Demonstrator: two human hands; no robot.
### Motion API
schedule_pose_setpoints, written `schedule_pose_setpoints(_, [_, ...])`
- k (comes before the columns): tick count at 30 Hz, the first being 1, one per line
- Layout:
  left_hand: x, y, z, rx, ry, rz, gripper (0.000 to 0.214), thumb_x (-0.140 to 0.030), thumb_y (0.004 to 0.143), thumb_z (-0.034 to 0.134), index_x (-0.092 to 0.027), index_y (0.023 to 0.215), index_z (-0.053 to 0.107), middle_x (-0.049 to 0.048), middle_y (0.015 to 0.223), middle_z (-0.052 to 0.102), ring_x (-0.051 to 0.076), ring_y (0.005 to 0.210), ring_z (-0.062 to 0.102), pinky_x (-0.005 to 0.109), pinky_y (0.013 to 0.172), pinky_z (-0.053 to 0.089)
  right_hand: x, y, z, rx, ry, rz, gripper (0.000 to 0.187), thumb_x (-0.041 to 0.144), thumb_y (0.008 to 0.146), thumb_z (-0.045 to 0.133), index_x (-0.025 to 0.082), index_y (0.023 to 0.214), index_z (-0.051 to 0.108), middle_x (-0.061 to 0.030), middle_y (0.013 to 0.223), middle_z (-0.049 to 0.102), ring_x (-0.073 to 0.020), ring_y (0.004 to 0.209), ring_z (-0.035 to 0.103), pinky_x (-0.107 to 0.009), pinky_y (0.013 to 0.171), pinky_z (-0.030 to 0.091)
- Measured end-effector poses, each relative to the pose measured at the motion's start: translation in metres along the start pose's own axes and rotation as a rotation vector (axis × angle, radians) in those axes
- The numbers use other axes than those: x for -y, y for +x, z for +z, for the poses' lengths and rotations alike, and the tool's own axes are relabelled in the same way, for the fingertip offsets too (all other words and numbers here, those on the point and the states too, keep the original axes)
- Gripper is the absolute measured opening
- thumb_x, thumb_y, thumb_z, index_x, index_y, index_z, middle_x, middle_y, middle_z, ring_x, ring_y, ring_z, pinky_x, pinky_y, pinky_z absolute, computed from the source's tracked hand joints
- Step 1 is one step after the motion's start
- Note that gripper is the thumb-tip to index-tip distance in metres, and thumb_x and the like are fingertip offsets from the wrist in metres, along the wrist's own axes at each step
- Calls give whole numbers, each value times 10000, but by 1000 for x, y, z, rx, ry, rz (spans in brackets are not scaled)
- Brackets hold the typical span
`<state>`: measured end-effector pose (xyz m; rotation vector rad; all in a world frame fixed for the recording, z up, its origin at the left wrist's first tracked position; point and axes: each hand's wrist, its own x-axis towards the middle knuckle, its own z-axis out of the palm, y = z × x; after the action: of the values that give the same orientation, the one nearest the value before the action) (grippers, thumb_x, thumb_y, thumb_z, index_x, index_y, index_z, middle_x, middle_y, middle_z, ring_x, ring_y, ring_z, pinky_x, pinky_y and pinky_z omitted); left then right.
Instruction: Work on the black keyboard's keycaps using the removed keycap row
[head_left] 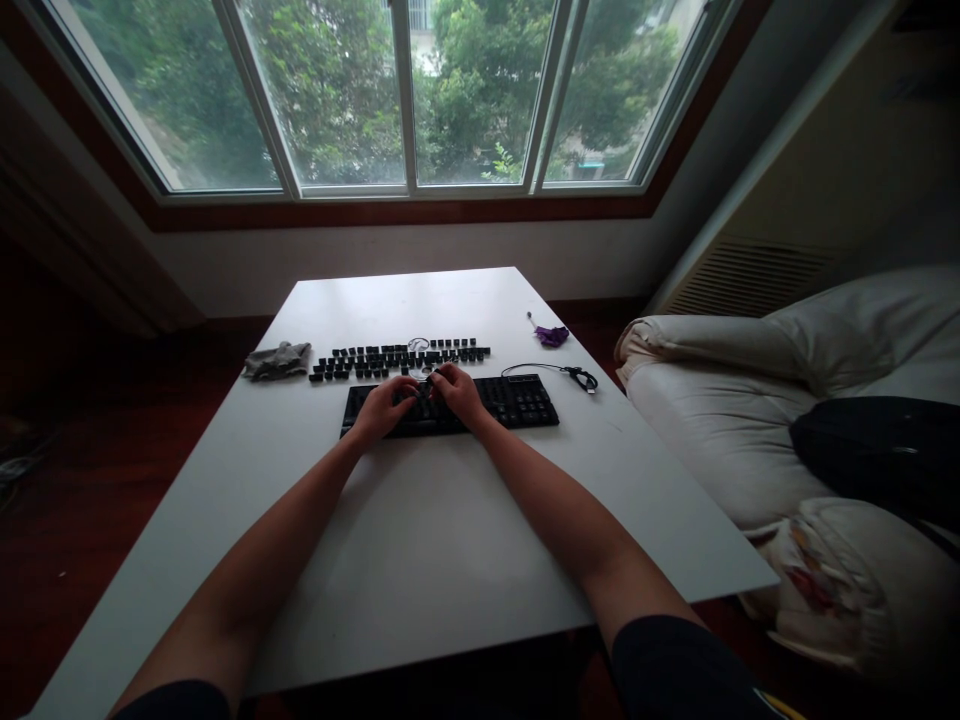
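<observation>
A black computer keyboard [517, 402] lies across the white table in front of me. Over its middle, my left hand [385, 405] and my right hand [457, 392] meet with fingertips almost together. Both hands have bent, closed fingers around something small and dark that I cannot make out. Just behind the keyboard, loose black keycaps [367, 357] are laid out in rows. Among those rows is a thin, pale, ring-like item [418, 344]. Part of the keyboard is hidden under my hands.
On the white table [442, 560], a crumpled grey cloth [277, 361] lies left of the keycaps. To the right are a coiled black cable [581, 378] and a purple item [551, 336] with a thin stick beside it. A pale sofa [697, 400] stands along the right side.
</observation>
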<state>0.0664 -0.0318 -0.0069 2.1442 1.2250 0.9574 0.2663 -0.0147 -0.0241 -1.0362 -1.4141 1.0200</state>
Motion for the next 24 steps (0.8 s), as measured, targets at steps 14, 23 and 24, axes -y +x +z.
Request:
schedule_pose_setpoints(14, [9, -1, -3, 58, -143, 34, 355, -227, 839, 636, -228, 1193, 645, 48, 1104, 737, 217, 1002, 676, 363, 906, 499, -10, 6, 0, 27, 6, 55, 328, 554, 844, 593, 244, 835, 486, 32, 632, 641, -185, 573, 654, -305, 593, 522])
schedule_pose_setpoints(23, [-7, -9, 1, 81, 459, 286, 291, -248, 909, 594, -260, 1188, 678, 69, 1117, 718, 275, 1061, 591, 464, 988, 428, -10, 4, 0, 18, -102, -3, 264, 492, 859, 581, 238, 812, 526, 30, 628, 638, -171, 581, 625, -295, 625, 509])
schedule_pose_setpoints(24, [-7, -9, 1, 79, 490, 293, 290, -246, 913, 590, -260, 1188, 678, 72, 1121, 715, 276, 1058, 588, 467, 982, 427, -10, 4, 1, 17, -101, -2, 263, 491, 861, 579, 238, 810, 523, 31, 626, 637, -170, 578, 623, -294, 623, 507])
